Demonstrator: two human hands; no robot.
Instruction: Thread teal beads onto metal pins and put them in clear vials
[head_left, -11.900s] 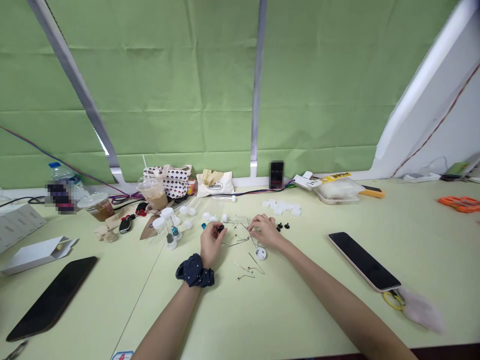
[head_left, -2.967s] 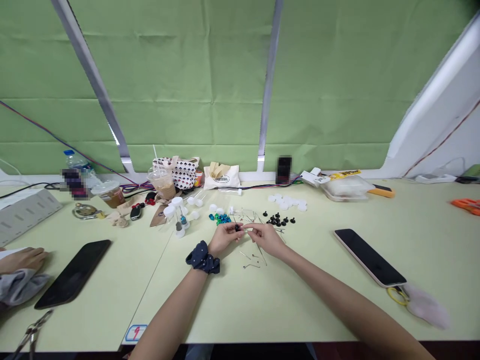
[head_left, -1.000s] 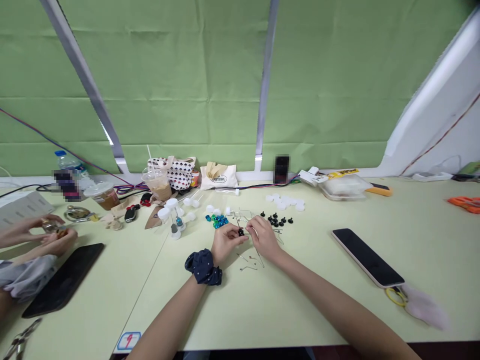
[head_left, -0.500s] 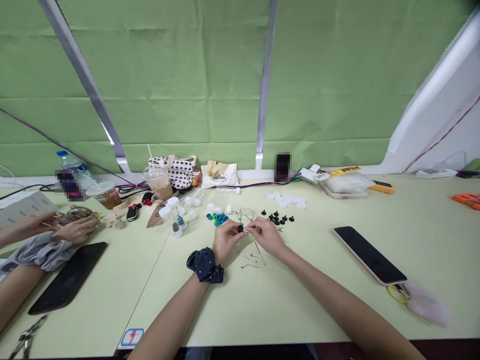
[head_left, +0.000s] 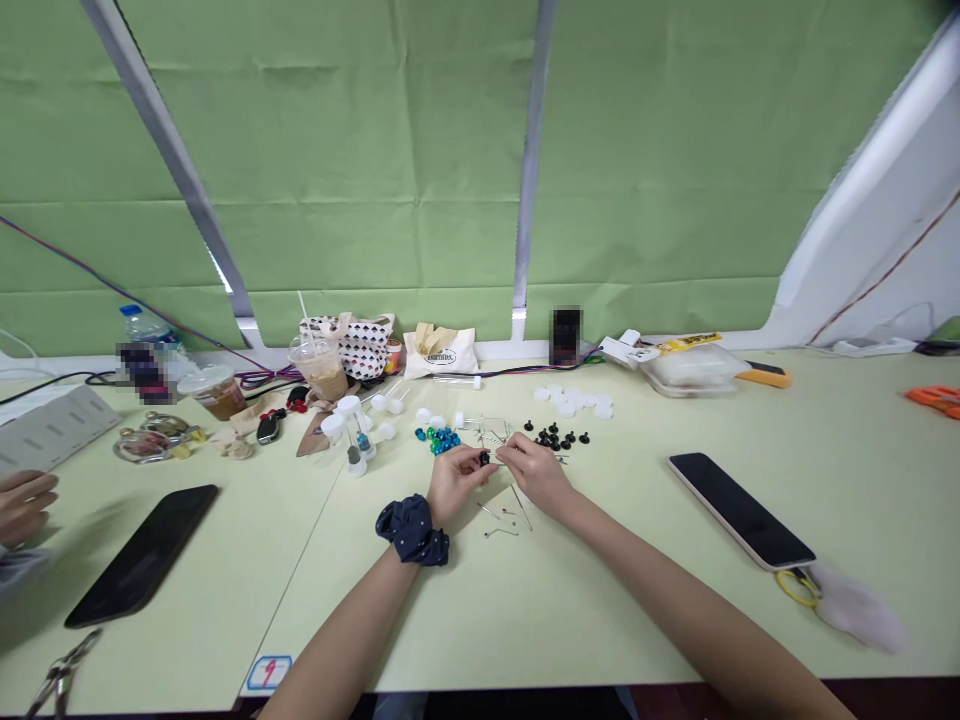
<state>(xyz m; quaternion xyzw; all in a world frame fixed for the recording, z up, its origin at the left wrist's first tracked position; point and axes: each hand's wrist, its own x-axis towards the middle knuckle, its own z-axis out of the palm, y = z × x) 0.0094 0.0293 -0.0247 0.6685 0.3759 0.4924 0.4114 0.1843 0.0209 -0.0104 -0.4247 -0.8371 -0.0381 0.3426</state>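
My left hand is closed, its thumb and fingertips pinching a small black round piece with a thin metal rod standing up from it. Close on the right, my right hand is also pinched shut, fingertips almost at the black piece; what lies between them is too small to make out. Thin bent metal pins lie in front of and behind my hands. Shiny blue and green pieces sit behind my left hand. Several black stemmed pieces are scattered behind my right hand.
White round caps lie farther back. White-capped clear tubes stand left, near a drink cup. Phones lie on both sides. Another person's hand is at the far left, near two clasp purses.
The other person's hands have drawn back to the left, leaving the clasp purses on the table. My own hands stay nearly in place around the black piece.
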